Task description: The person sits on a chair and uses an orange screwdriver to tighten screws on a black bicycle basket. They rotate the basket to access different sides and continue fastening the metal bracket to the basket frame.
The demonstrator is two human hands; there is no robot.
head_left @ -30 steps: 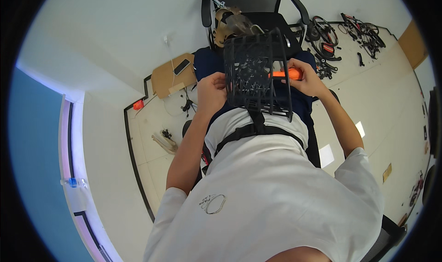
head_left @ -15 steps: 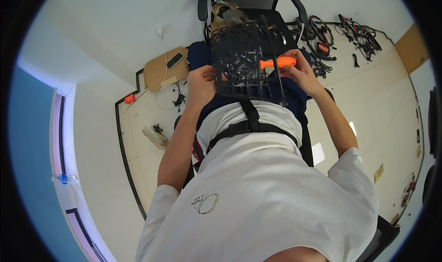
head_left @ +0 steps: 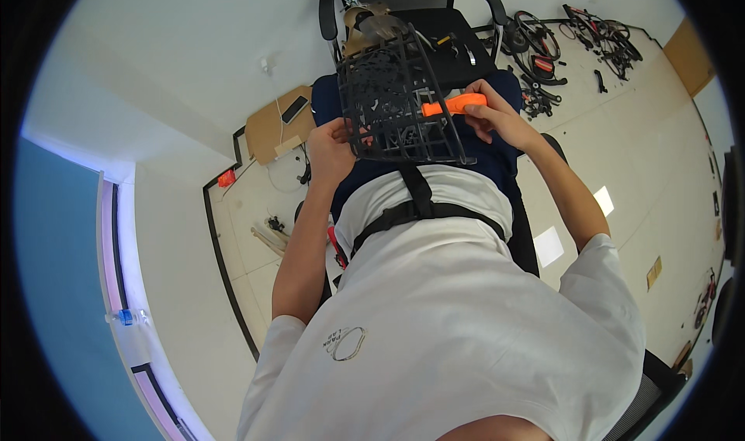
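A black bicycle basket [head_left: 372,72] with a mesh of bars rests over my lap, tilted a little. At its left side my left hand [head_left: 332,154] is closed on the rim, its fingertips partly hidden behind the bars. My right hand [head_left: 497,117] pinches the end of an orange screwdriver handle [head_left: 456,104] between thumb and fingers. The front of that screwdriver reaches in among the basket's right-hand bars. Its tip cannot be made out against the dark mesh.
Ahead stands a black office chair [head_left: 442,53] with small tools on its seat and a brown bag-like object [head_left: 365,26] at its left. A phone [head_left: 295,109] lies on cardboard [head_left: 260,134] to the left. Bicycle parts [head_left: 543,65] lie on the floor at the right.
The basket has tilted and shifted slightly left. The screwdriver has moved left with my right hand, its handle end now angled up a little. The whole view has turned slightly.
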